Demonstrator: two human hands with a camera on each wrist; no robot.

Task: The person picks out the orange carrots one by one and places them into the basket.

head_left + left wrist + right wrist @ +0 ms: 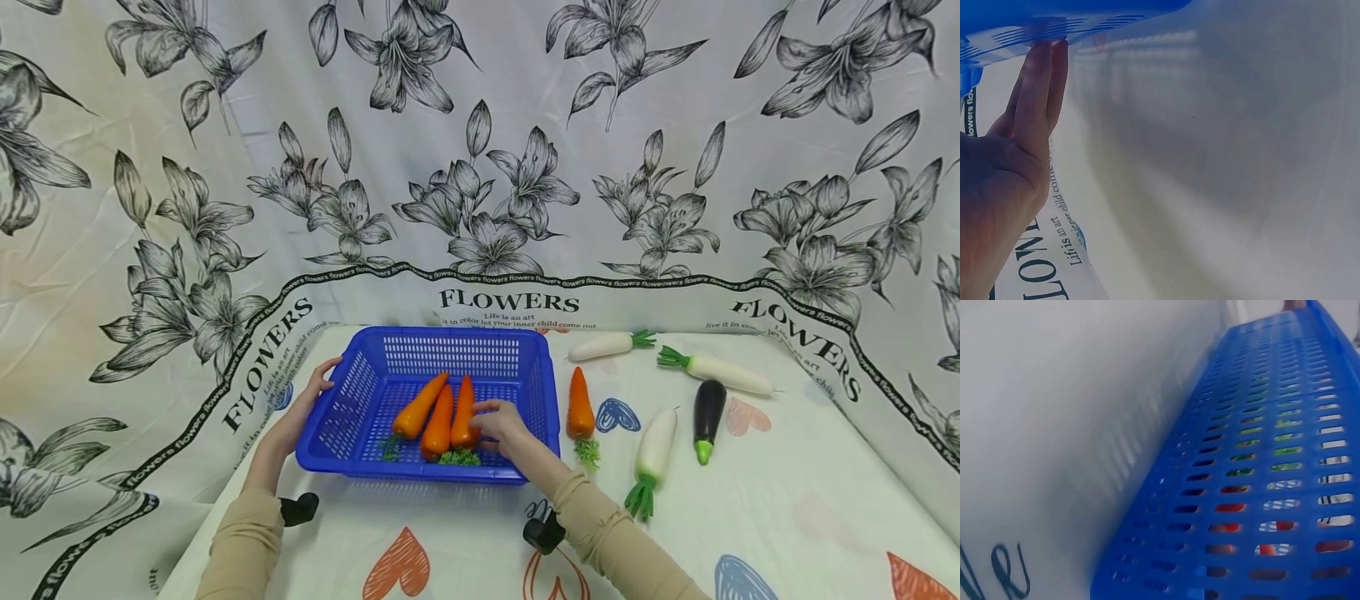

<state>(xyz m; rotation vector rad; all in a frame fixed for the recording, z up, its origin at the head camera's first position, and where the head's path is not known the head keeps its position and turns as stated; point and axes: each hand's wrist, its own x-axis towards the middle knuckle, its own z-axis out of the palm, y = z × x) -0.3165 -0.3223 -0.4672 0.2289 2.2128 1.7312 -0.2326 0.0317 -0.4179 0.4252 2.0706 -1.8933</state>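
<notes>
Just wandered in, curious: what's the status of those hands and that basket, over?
Left hand against left side of blue basket. Right hand inside, at rightmost carrot of three; grip unclear. Nothing visibly in the way.

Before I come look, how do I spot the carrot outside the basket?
Find the big blue basket. Just beside its right side lies a carrot, tip pointing away, frilly green leaves nearer. It's the only orange vegetable outside; its neighbours are white radishes and a dark eggplant.
</notes>
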